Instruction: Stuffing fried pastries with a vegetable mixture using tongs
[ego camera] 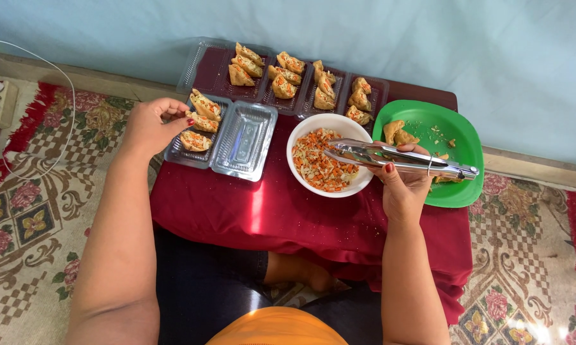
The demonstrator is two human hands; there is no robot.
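My right hand (403,185) grips metal tongs (390,156) that lie across the rim of a white bowl (359,181) of shredded orange and pale filling, tips pointing left. My left hand (151,124) rests its fingertips on a filled pastry (202,120) in a clear plastic clamshell tray (246,137). That tray holds three stuffed pastries in its left half; its right half is bare. A green plate (457,137) to the right of the bowl carries two unfilled pastry cones (398,133) and crumbs.
Several more clear trays (214,73) with filled pastries line the far edge of the small table under a dark red cloth (269,211). A patterned rug (26,211) surrounds it. A white cable (39,61) and socket strip lie at the far left, and a pale wall rises behind.
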